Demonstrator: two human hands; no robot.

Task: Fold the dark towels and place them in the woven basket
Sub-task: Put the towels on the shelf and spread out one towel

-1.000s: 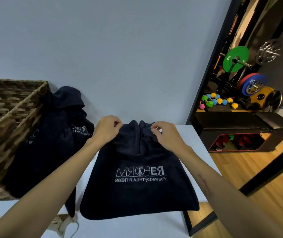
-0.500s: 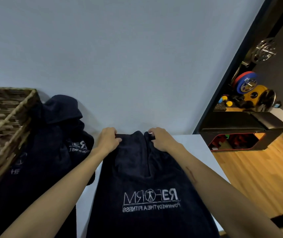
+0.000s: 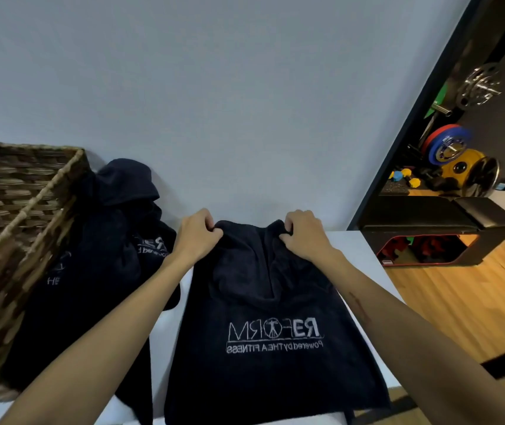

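Where the white table (image 3: 358, 246) runs out from under my forearms, it carries one dark towel (image 3: 269, 302) spread toward me at 6 o'clock, its white logo reading mirrored, its near hem draped over the table's front edge. At 9 o'clock the woven basket (image 3: 15, 210) leans tilted, cut off by the left border of the view, and a heap of dark towels (image 3: 101, 250) lies against its side; I cannot tell how many are in that heap. Beyond the table a plain grey wall fills 12 o'clock. At 2 o'clock a dark doorframe opens onto wood flooring, a black bench (image 3: 441, 216) and coloured weight plates (image 3: 450, 148), blurred. My left hand (image 3: 196, 237) pinches the towel's far left corner, fingers curled over the cloth. My right hand (image 3: 303, 234) grips the far right corner likewise, knuckles up. Cloth sags in a fold between the two hands.
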